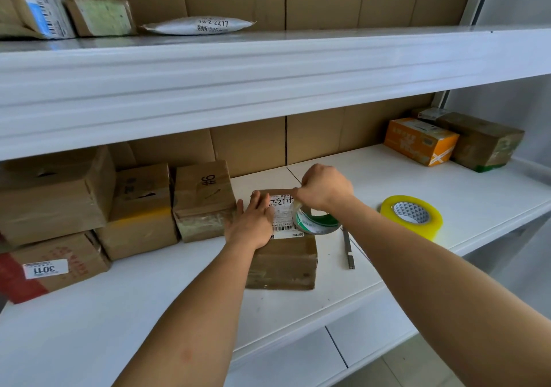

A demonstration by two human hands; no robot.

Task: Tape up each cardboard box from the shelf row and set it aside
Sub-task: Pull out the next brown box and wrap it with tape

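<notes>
Spanning the whole view, a white shelf unit [268,67] carries parcels on two levels, with brown cardboard sheets lining its back. On the lower shelf [372,172], a row of cardboard boxes [140,210] stands at the left, touching side by side, and a flatter box with a white label [50,264] lies in front of them. At the far right, well apart from the row, an orange box [420,140] sits just beside a brown taped box [483,140]. Near the middle front of that shelf stands the cardboard box being taped [283,261], with a white shipping label on its top. The left hand [252,225] lies flat on the box top, fingers straight and pressing down beside the label. The right hand [326,188] hovers over the far edge of the box, its fingers pinching the free end of tape drawn from a green-and-white tape roll [316,222] that rests tilted on the box top's right side. A yellow tape roll [413,215] lies flat on the shelf to the right, and a slim grey utility knife [348,249] lies between it and the box. On the upper shelf sit a white padded mailer [198,25] and labelled parcels at the left.
</notes>
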